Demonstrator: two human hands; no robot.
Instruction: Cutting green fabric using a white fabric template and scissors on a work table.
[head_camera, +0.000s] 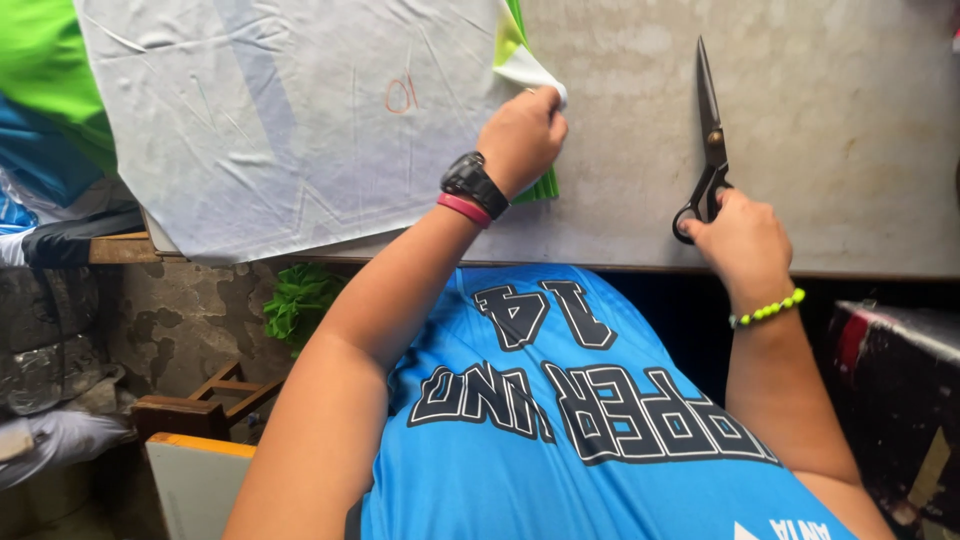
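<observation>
A large white fabric sheet (290, 110) lies over a stack of green fabric (515, 30) on the worn grey table (850, 120). My left hand (522, 135), with a black watch and a pink band on its wrist, pinches the sheet's right corner and lifts it, folded over. My right hand (735, 238), a yellow-green bead bracelet on its wrist, grips the black handles of the scissors (710, 130), which lie on the bare table with closed blades pointing away from me.
More green and blue cloth (45, 90) hangs off the table's left end. Below the table edge are green scraps (298, 300), a wooden stool (205, 405) and a dark box (900, 390) at the right.
</observation>
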